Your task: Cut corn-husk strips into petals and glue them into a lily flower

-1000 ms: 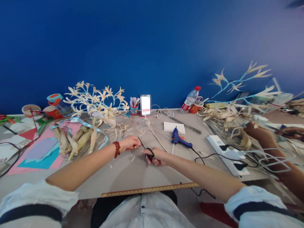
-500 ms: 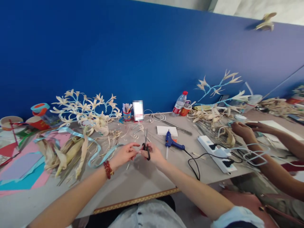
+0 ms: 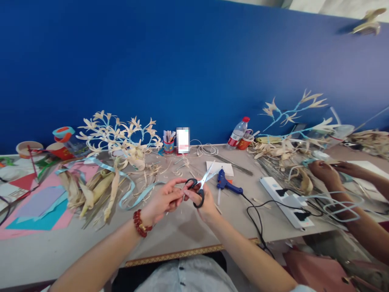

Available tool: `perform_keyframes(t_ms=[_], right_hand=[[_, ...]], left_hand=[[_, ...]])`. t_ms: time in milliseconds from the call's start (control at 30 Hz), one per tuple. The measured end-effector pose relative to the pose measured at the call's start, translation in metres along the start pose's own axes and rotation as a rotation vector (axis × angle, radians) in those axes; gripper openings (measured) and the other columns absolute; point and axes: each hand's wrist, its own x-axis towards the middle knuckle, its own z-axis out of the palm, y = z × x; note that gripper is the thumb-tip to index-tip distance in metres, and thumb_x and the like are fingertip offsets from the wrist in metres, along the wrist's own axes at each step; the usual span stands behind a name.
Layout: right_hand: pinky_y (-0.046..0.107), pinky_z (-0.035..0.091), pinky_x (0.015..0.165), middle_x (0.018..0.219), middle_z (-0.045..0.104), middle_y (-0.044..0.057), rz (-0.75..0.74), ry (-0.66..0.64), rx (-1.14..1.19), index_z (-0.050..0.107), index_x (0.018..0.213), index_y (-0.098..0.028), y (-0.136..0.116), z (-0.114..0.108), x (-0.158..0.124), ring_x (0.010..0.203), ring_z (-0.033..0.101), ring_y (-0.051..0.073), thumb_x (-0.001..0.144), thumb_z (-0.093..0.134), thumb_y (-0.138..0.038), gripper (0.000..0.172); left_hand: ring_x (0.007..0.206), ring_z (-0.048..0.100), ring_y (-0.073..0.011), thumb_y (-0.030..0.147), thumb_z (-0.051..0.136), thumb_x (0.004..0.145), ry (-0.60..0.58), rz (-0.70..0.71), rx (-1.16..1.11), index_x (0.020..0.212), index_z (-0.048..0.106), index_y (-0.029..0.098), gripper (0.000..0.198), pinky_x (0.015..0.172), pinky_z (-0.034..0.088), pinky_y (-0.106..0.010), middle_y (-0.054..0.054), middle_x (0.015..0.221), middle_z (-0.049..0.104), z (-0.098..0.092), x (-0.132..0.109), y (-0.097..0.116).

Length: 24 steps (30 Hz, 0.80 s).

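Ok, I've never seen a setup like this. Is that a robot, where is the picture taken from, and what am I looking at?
No robot: these are a person's bare hands, seen by a camera worn on that person's head, looking forward and down. The right hand holds scissors, blades apart. The left hand meets it at the fingers; whether it pinches something small, I can't tell. On the table are dried husks, paper, a glue gun, a bottle and a power strip. Pale flowers stand at the back left. At the right, another person's hands are at work.
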Motion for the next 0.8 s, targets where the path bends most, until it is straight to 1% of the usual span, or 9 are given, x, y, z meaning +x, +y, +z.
perform_keyframes(t_ms=[67, 167, 233, 300, 400, 500, 600, 700, 800], right_hand=[[0.027, 0.047, 0.061, 0.076, 0.062, 0.000, -0.031, 0.034, 0.008, 0.055, 0.086, -0.020, 0.000, 0.002, -0.001, 0.060, 0.057, 0.013, 0.069, 0.074, -0.031, 0.027], [0.027, 0.046, 0.061, 0.073, 0.061, 0.000, -0.044, 0.083, -0.031, 0.054, 0.085, -0.021, 0.000, 0.005, -0.002, 0.061, 0.056, 0.014, 0.072, 0.071, -0.033, 0.025], [0.026, 0.045, 0.057, 0.070, 0.060, -0.001, -0.056, 0.116, -0.071, 0.053, 0.084, -0.021, 0.000, 0.006, -0.001, 0.058, 0.054, 0.013, 0.071, 0.071, -0.032, 0.025], [0.024, 0.042, 0.053, 0.067, 0.059, -0.002, -0.074, 0.135, -0.109, 0.051, 0.082, -0.022, -0.002, 0.005, 0.000, 0.054, 0.050, 0.011, 0.070, 0.073, -0.032, 0.027], [0.024, 0.041, 0.051, 0.065, 0.058, -0.003, -0.092, 0.163, -0.139, 0.051, 0.080, -0.022, -0.006, -0.001, 0.004, 0.051, 0.047, 0.010, 0.066, 0.074, -0.033, 0.029], [0.023, 0.040, 0.050, 0.065, 0.057, -0.004, -0.103, 0.214, -0.144, 0.050, 0.077, -0.023, -0.010, -0.008, 0.009, 0.050, 0.046, 0.010, 0.063, 0.075, -0.033, 0.030], [0.023, 0.039, 0.049, 0.066, 0.056, -0.004, -0.108, 0.216, -0.142, 0.051, 0.077, -0.022, -0.010, -0.013, 0.012, 0.049, 0.045, 0.009, 0.063, 0.074, -0.030, 0.028], [0.023, 0.038, 0.048, 0.066, 0.055, -0.004, -0.081, 0.210, -0.159, 0.052, 0.077, -0.021, -0.008, -0.017, 0.014, 0.050, 0.045, 0.009, 0.063, 0.073, -0.030, 0.026], [0.022, 0.036, 0.046, 0.063, 0.053, -0.004, -0.039, 0.215, -0.180, 0.052, 0.075, -0.021, -0.004, -0.019, 0.016, 0.049, 0.044, 0.009, 0.064, 0.073, -0.030, 0.026]], left_hand=[[0.037, 0.017, -0.0023, 0.038, 0.065, 0.079, -0.011, -0.049, -0.069, 0.125, 0.050, 0.020, 0.051, 0.040, 0.007, -0.022, 0.008, 0.054, 0.046, 0.002, 0.000, 0.002], [0.036, 0.016, -0.0010, 0.034, 0.065, 0.077, 0.000, -0.091, -0.150, 0.121, 0.052, 0.020, 0.048, 0.039, 0.008, -0.020, 0.008, 0.057, 0.046, 0.004, 0.001, 0.002], [0.036, 0.017, -0.0004, 0.032, 0.066, 0.076, -0.004, -0.097, -0.168, 0.120, 0.053, 0.020, 0.047, 0.039, 0.009, -0.020, 0.007, 0.058, 0.048, 0.004, 0.002, 0.001], [0.036, 0.023, -0.0001, 0.033, 0.067, 0.077, -0.015, -0.094, -0.160, 0.116, 0.054, 0.020, 0.044, 0.039, 0.012, -0.019, 0.006, 0.061, 0.052, 0.004, 0.002, 0.000], [0.038, 0.036, -0.0020, 0.038, 0.069, 0.076, -0.005, -0.088, -0.097, 0.099, 0.057, 0.019, 0.032, 0.040, 0.020, -0.018, 0.004, 0.065, 0.056, 0.001, 0.000, -0.004], [0.039, 0.039, -0.0027, 0.041, 0.070, 0.075, 0.025, -0.095, -0.009, 0.082, 0.056, 0.018, 0.028, 0.038, 0.021, -0.018, 0.004, 0.063, 0.055, -0.001, -0.004, -0.009], [0.037, 0.036, -0.0017, 0.043, 0.068, 0.077, 0.059, -0.085, 0.043, 0.083, 0.056, 0.018, 0.028, 0.037, 0.019, -0.017, 0.005, 0.062, 0.055, -0.002, -0.006, -0.013], [0.036, 0.036, -0.0016, 0.043, 0.066, 0.077, 0.093, -0.070, 0.095, 0.086, 0.055, 0.018, 0.028, 0.036, 0.016, -0.017, 0.005, 0.061, 0.056, -0.002, -0.005, -0.015], [0.035, 0.038, -0.0025, 0.044, 0.064, 0.077, 0.122, -0.049, 0.185, 0.082, 0.053, 0.019, 0.029, 0.035, 0.018, -0.017, 0.006, 0.060, 0.056, -0.003, -0.002, -0.015]])
